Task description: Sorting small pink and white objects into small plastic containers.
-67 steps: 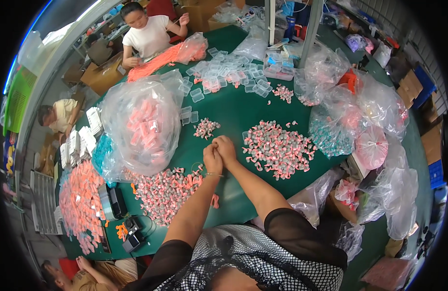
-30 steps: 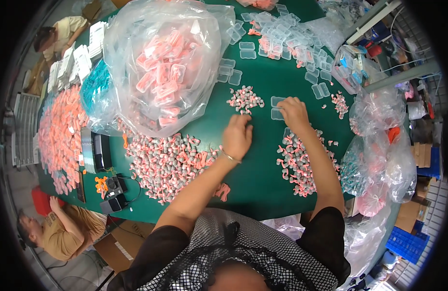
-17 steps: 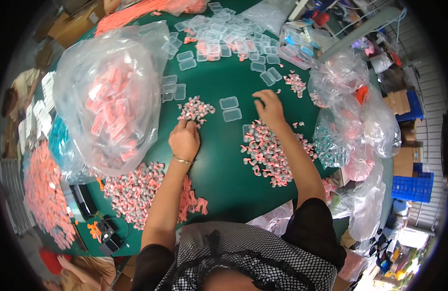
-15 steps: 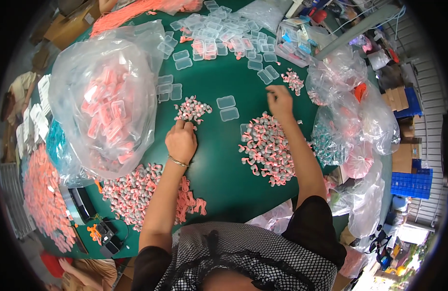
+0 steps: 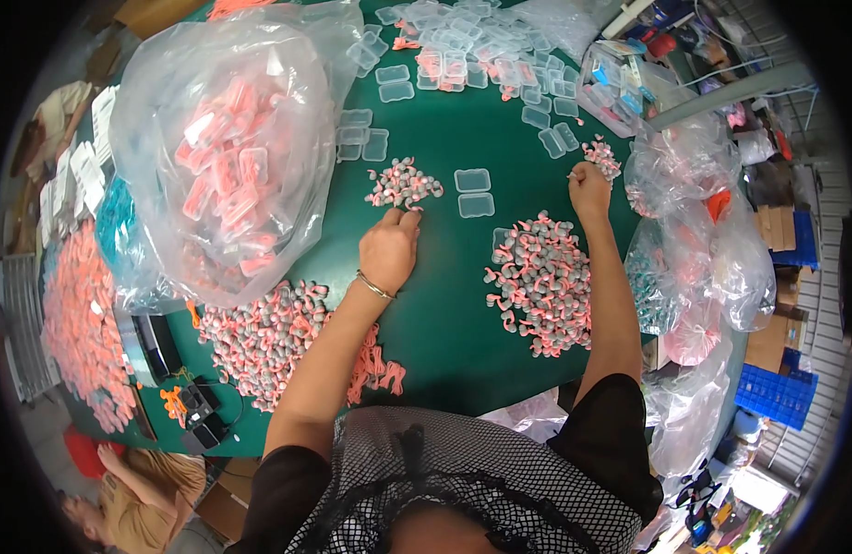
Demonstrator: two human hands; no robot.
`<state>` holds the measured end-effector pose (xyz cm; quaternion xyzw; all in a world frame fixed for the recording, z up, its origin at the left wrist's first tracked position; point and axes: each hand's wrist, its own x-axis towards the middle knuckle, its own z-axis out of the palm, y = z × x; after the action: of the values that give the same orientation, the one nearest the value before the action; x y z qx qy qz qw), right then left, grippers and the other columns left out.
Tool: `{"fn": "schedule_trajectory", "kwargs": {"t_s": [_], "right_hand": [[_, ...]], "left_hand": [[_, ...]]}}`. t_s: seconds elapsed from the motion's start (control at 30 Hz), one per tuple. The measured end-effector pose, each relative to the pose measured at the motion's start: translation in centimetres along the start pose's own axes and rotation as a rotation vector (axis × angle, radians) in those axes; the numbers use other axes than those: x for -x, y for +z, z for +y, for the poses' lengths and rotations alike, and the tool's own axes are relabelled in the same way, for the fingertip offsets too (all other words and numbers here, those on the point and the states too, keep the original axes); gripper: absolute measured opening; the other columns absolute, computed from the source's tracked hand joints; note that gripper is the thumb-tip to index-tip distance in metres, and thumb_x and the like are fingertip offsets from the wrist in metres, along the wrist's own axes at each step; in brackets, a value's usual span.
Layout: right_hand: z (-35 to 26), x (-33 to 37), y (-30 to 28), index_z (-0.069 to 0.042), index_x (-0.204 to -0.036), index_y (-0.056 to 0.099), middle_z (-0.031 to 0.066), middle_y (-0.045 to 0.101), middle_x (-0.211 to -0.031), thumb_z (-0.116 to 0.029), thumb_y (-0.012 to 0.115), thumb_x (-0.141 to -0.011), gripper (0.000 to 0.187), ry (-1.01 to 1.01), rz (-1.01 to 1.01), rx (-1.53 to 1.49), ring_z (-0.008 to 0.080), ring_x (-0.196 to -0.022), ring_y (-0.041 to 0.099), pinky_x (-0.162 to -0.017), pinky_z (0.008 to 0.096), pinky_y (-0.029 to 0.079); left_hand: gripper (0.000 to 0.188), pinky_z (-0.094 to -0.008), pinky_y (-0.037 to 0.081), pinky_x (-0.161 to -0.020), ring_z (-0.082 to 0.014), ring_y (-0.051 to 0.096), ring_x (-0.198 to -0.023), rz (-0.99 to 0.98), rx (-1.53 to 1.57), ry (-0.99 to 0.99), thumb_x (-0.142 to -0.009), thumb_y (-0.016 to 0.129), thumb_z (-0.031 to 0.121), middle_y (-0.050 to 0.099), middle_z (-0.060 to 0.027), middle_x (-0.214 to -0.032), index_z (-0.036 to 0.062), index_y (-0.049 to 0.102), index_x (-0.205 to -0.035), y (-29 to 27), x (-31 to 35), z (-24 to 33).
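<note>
My left hand rests on the green table with its fingers bent together at the near edge of a small pile of pink-and-grey pieces, which look like earplugs. What its fingertips hold, if anything, is hidden. Over on the right, my right hand is closed in a pinch beside another small pile of such pieces; what lies in the pinch is too small to name. Between the hands lies an opened clear plastic box, with nothing in it. A larger heap of the pieces is near my right forearm.
A big clear bag of filled pink boxes stands at left. Many clear boxes pile up at the far side. Another heap and pink cords lie by my left forearm. Bulging bags line the right edge.
The whole view has shifted, with the table's things now further right and higher. My right hand has moved from beside the large heap toward the small far-right pile. My left hand stays by its pile.
</note>
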<state>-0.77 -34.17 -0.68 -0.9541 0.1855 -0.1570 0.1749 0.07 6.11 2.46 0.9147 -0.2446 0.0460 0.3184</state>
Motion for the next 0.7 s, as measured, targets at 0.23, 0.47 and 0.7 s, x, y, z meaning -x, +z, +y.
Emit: {"fn": "schedule_trajectory", "kwargs": {"t_s": [0.23,0.47,0.7], "right_hand": [[-8.0,4.3,-1.8,-0.009,-0.102,0.071,0.0059,0.068,-0.086,0.001,0.066,-0.084,0.021,-0.117,-0.161,-0.604,0.0147,-0.079,0.068,-0.070,0.0269,0.053],[-14.9,7.2,0.4,-0.012,-0.089,0.069,-0.0002,0.066,-0.086,-0.012,0.076,-0.077,0.014,-0.381,-0.186,-0.268,0.0220,-0.084,0.063,-0.076,0.0392,0.045],[-14.5,7.2,1.0,-0.015,-0.092,0.069,-0.0018,0.063,-0.088,-0.014,0.076,-0.076,0.017,-0.391,-0.189,-0.198,0.0218,-0.091,0.060,-0.083,0.0414,0.038]], "left_hand": [[0.008,-0.0431,0.053,-0.066,-0.0320,0.066,-0.078,0.089,0.304,-0.159,-0.083,0.069,0.010,0.065,-0.0096,-0.087,0.0077,0.068,-0.090,1.4,-0.7,2.3],[0.008,-0.0424,0.051,-0.063,-0.0301,0.065,-0.075,0.152,0.220,-0.026,-0.080,0.069,0.012,0.060,-0.0089,-0.082,0.0089,0.067,-0.087,5.3,-3.6,4.9],[0.013,-0.0428,0.051,-0.062,-0.0301,0.064,-0.077,0.125,0.174,-0.062,-0.078,0.071,0.015,0.060,-0.0084,-0.085,0.0083,0.066,-0.088,6.0,-3.4,4.7]]}}
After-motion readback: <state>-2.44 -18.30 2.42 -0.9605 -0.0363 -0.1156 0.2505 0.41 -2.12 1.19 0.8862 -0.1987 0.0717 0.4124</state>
